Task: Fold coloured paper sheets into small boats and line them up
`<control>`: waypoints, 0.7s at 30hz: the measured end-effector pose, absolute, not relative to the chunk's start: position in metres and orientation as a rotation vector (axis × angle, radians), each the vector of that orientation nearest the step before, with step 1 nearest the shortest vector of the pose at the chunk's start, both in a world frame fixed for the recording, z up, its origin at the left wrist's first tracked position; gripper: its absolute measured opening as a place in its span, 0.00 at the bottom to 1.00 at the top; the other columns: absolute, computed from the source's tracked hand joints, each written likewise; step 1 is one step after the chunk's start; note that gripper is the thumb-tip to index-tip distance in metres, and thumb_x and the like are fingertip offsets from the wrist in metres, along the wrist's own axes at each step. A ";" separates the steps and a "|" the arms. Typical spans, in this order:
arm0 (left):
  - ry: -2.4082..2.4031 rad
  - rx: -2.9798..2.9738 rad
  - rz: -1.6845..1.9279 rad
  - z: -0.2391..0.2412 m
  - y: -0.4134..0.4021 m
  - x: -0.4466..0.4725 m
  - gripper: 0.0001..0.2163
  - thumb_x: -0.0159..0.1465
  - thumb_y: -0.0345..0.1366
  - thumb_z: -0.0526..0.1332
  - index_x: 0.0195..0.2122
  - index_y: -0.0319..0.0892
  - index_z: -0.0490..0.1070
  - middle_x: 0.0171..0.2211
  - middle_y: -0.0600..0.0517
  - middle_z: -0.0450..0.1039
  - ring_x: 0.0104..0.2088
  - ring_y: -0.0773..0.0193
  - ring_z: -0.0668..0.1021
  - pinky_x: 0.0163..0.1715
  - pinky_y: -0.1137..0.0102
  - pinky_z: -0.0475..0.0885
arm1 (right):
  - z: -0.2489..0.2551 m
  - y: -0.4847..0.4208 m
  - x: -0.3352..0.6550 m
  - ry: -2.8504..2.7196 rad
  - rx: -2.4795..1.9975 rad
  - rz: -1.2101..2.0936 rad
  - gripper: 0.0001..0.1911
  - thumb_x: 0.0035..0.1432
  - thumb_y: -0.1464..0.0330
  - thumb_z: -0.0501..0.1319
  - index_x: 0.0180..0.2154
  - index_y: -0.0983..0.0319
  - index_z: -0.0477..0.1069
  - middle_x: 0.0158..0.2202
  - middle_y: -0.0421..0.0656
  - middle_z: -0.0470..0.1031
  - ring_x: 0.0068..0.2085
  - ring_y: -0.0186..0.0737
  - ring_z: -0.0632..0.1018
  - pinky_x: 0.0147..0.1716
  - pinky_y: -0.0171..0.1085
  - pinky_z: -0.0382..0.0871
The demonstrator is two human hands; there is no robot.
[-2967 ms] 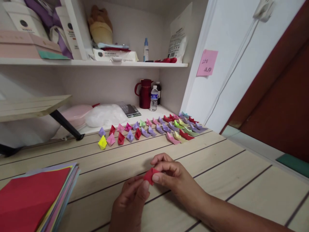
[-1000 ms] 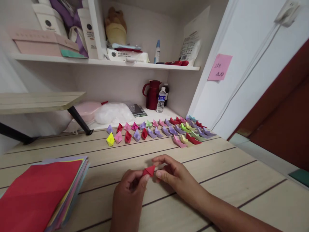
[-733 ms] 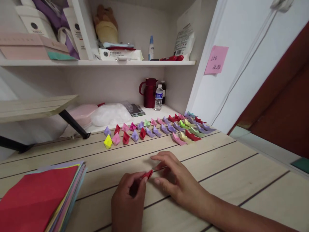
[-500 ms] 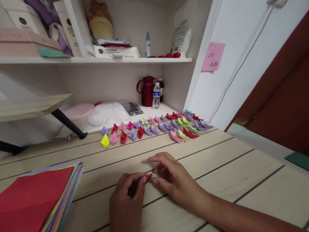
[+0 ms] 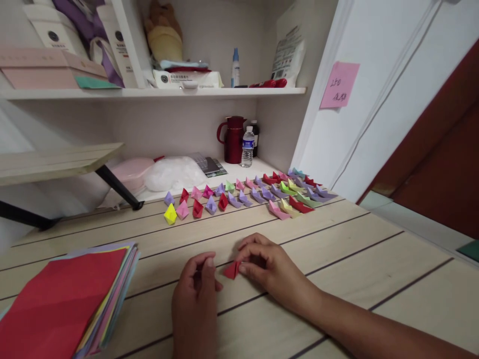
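Head view: right hand (image 5: pixel 267 267) pinches a small folded red paper (image 5: pixel 231 270) between thumb and fingertips, its lower edge on or just above the bench (image 5: pixel 355 259); which, cannot tell. Grip pressed together on the paper's right side. Left hand (image 5: pixel 198 289) rests just left of the paper, fingers curled in toward the palm, not touching the paper as far as can be seen; whether anything is inside that curl cannot be told. Paper stack (image 5: pixel 63 304) at the near left corner of the bench, red sheet on top, edges of yellow, pink, blue and purple sheets showing below. Beyond the hands, rows of small paper boats (image 5: pixel 239 198) stand on the bench: yellow, pink, red, purple, green. Behind them, on a lower white shelf, a dark red jug (image 5: pixel 233 139) with a water bottle (image 5: pixel 247 146) just beside it; bottle label too small to read. Pink sticky note (image 5: pixel 339 85) on the white wall at right carries handwriting, first line looks like "250", second line illegible. White boxes (image 5: pixel 56 30) on the upper shelf bear a round dark logo; text not legible.
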State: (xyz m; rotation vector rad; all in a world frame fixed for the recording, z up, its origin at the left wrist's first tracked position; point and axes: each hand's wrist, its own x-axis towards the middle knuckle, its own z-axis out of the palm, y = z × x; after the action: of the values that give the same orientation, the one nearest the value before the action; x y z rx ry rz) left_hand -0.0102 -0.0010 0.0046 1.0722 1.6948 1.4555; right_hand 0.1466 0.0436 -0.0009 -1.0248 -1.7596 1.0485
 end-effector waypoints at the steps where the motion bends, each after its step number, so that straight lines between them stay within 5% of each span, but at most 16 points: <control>1: 1.700 1.061 1.461 0.005 -0.001 -0.010 0.20 0.56 0.54 0.62 0.39 0.43 0.75 0.17 0.58 0.68 0.22 0.64 0.71 0.24 0.71 0.62 | 0.000 0.045 0.148 -1.737 -1.012 1.053 0.04 0.56 0.73 0.64 0.32 0.59 0.78 0.41 0.45 0.72 0.44 0.42 0.74 0.46 0.40 0.68; 8: 1.665 1.011 1.432 0.003 -0.005 -0.008 0.20 0.60 0.56 0.58 0.33 0.43 0.75 0.17 0.57 0.68 0.21 0.65 0.69 0.25 0.70 0.62 | -0.001 0.048 0.156 -1.725 -1.051 1.016 0.04 0.59 0.66 0.64 0.35 0.59 0.76 0.39 0.43 0.72 0.41 0.41 0.74 0.43 0.40 0.68; 15: 1.576 0.966 1.455 0.000 -0.005 -0.007 0.14 0.58 0.49 0.62 0.32 0.44 0.74 0.19 0.57 0.69 0.23 0.64 0.71 0.29 0.70 0.66 | -0.002 0.042 0.147 -1.871 -1.051 1.021 0.16 0.54 0.66 0.69 0.46 0.57 0.75 0.40 0.43 0.73 0.40 0.41 0.74 0.40 0.38 0.68; 21: 1.526 0.956 1.494 0.000 -0.005 -0.006 0.12 0.59 0.47 0.61 0.32 0.44 0.74 0.22 0.57 0.70 0.23 0.65 0.71 0.28 0.70 0.65 | -0.002 0.045 0.135 -1.873 -1.086 0.993 0.02 0.56 0.69 0.66 0.32 0.59 0.78 0.31 0.41 0.75 0.34 0.39 0.73 0.36 0.37 0.66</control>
State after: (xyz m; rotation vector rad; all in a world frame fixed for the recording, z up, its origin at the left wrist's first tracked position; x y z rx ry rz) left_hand -0.0057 -0.0050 0.0001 0.9558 1.5264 1.4944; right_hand 0.1355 0.0446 -0.0022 -1.0861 -1.8733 0.9926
